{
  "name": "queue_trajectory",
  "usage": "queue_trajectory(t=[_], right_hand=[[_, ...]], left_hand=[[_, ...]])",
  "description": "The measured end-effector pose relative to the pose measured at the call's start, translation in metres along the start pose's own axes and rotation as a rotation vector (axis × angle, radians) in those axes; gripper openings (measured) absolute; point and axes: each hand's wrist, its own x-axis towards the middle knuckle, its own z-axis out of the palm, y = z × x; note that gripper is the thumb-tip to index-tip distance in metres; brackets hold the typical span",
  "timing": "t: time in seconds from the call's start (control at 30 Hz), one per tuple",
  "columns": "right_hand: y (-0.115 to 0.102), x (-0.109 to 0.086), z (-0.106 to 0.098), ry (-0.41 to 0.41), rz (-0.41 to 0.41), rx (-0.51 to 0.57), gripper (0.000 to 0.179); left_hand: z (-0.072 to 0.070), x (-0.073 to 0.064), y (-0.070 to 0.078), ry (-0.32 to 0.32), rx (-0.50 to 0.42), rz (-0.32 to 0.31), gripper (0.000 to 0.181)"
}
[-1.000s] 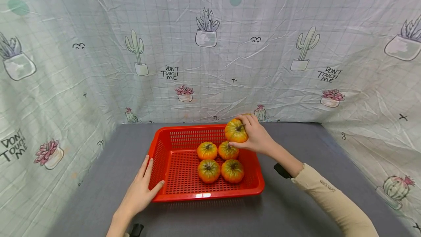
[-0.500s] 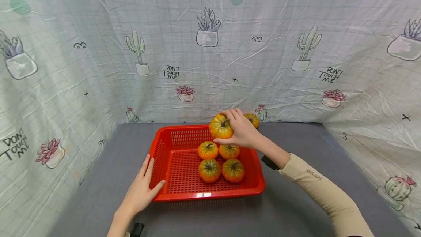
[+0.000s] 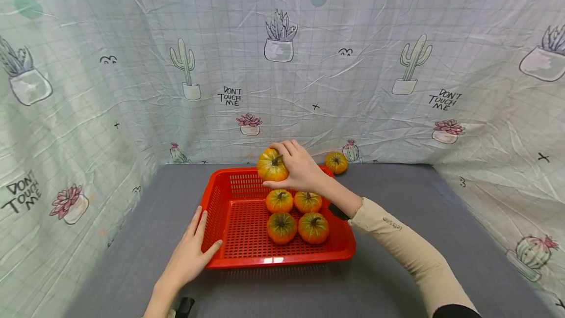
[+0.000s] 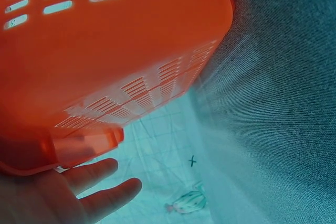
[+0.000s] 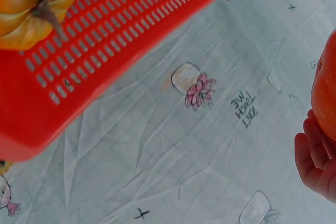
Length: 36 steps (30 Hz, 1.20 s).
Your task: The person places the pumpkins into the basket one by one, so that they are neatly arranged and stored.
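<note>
My right hand (image 3: 302,168) grips a small orange-yellow pumpkin (image 3: 270,167) from its right side, above the back part of a red plastic basket (image 3: 309,259). The stem tilts to the right, toward the palm. In the right wrist view, curled fingers (image 5: 316,153) wrap the held pumpkin (image 5: 326,93) at the right edge. My left hand (image 3: 187,254) rests on the basket's front left rim, its fingers straight along the side and the thumb apart. Several similar pumpkins (image 3: 282,228) sit grouped in the basket's right half.
One more pumpkin (image 3: 336,162) stands on the grey tabletop (image 3: 393,195), behind the basket's back right corner. A pale curtain (image 3: 309,87) printed with cacti closes in the back and both sides.
My right hand has carried the pumpkin left across the back of the basket, bringing the pumpkin behind it into view. The left hand keeps its place on the rim.
</note>
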Motion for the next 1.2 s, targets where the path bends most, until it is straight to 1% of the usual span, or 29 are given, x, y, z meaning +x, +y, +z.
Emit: queue_trajectory(t=[0.17,0.33,0.53,0.73,1.07,1.2], right_hand=[[-0.007,0.006,0.013,-0.036,0.006,-0.006,0.081],[-0.011,0.008,0.029,-0.069,0.019,0.001,0.081],[-0.013,0.009,0.049,-0.103,0.057,-0.004,0.081],[-0.017,0.009,0.068,-0.189,0.106,-0.020,0.082],[-0.024,0.004,0.095,-0.309,0.102,-0.038,0.084],[-0.025,0.004,0.102,-0.355,0.121,-0.035,0.086]], left_hand=[[-0.001,0.000,0.000,-0.006,-0.003,-0.002,0.079],[0.000,0.000,0.001,-0.001,0.001,-0.001,0.079],[0.000,0.000,0.001,0.003,0.000,-0.003,0.079],[0.000,0.001,0.001,0.006,0.000,-0.004,0.079],[-0.001,0.001,0.003,-0.011,-0.002,-0.014,0.080],[-0.002,0.000,0.004,-0.007,-0.002,-0.016,0.080]])
